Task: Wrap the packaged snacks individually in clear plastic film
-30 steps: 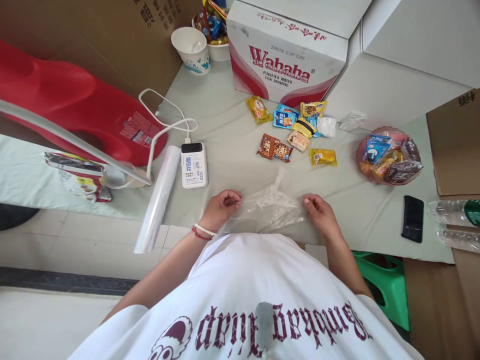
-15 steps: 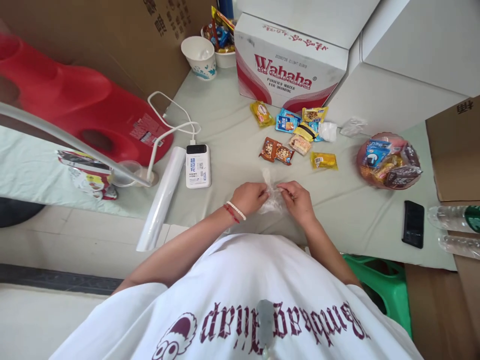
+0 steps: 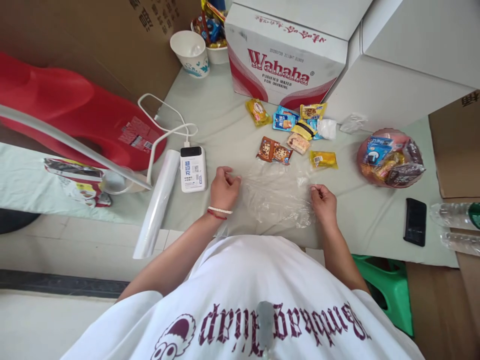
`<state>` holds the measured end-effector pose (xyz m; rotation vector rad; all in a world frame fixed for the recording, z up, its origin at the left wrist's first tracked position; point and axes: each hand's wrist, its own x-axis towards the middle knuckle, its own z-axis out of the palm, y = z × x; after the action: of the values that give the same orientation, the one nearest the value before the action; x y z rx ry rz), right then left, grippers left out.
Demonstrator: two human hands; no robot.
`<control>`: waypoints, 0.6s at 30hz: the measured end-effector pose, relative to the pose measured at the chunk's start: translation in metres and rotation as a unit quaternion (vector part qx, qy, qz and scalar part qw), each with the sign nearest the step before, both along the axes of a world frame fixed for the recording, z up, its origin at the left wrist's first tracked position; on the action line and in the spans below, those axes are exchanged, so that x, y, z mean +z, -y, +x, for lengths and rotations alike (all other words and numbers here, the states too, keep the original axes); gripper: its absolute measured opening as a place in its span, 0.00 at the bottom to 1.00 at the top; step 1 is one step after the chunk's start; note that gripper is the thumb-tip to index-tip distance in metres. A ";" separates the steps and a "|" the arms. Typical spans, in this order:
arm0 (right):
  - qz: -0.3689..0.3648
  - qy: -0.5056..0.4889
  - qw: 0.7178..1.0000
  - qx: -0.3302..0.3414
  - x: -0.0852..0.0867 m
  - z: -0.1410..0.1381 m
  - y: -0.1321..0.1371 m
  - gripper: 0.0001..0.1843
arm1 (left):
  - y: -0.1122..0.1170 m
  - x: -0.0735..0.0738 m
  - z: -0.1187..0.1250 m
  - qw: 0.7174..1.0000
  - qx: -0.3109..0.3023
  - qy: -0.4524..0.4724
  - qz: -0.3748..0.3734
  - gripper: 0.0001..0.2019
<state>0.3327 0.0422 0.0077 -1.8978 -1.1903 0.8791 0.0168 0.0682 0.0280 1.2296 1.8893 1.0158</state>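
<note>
the clear plastic bag [image 3: 277,197] lies wrinkled on the pale table cloth [image 3: 225,115], at the near edge of the table and straight in front of the person. it is drawn out sideways between the two hands. its left edge is pinched between the thumb and curled fingers of the left hand [image 3: 224,187]. its right edge is pinched in the fingertips of the right hand [image 3: 323,202]. the hands are held well apart and low over the cloth.

the film is thin and creased, so it is judged to be best handled by its very edges, with an even pull from both sides. a light pinch is enough, since a hard tug could tear or stretch it. the layers are likely stuck together. they are better parted by rubbing them between thumb and finger than by pulling.

just beyond the bag lie a brown cookie packet [image 3: 273,149] and a yellow packet [image 3: 323,159], near its far edge, and they should not be swept aside. a white power bank [image 3: 193,168] lies just left of the left hand, with a roll of clear film [image 3: 157,202] beside it. a wrapped bowl of snacks [image 3: 390,157] and a black phone [image 3: 414,221] lie to the right, well apart from the bag.
</note>
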 end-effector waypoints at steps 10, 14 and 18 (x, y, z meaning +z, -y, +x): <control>-0.033 0.132 0.990 0.031 0.007 0.026 0.016 0.23 | 0.014 -0.005 0.040 0.842 -0.456 -0.280 0.067 0.26; -0.043 0.293 0.950 0.098 0.035 0.054 -0.009 0.21 | 0.026 -0.019 0.023 0.844 -0.448 -0.291 0.046 0.34; 0.072 0.341 0.916 0.200 0.064 0.009 -0.076 0.23 | 0.040 -0.015 0.019 0.844 -0.443 -0.302 0.027 0.38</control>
<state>0.3417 0.1183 0.0717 -1.9235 -2.0528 0.2877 0.0362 0.0283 0.0134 2.3307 1.3555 0.1666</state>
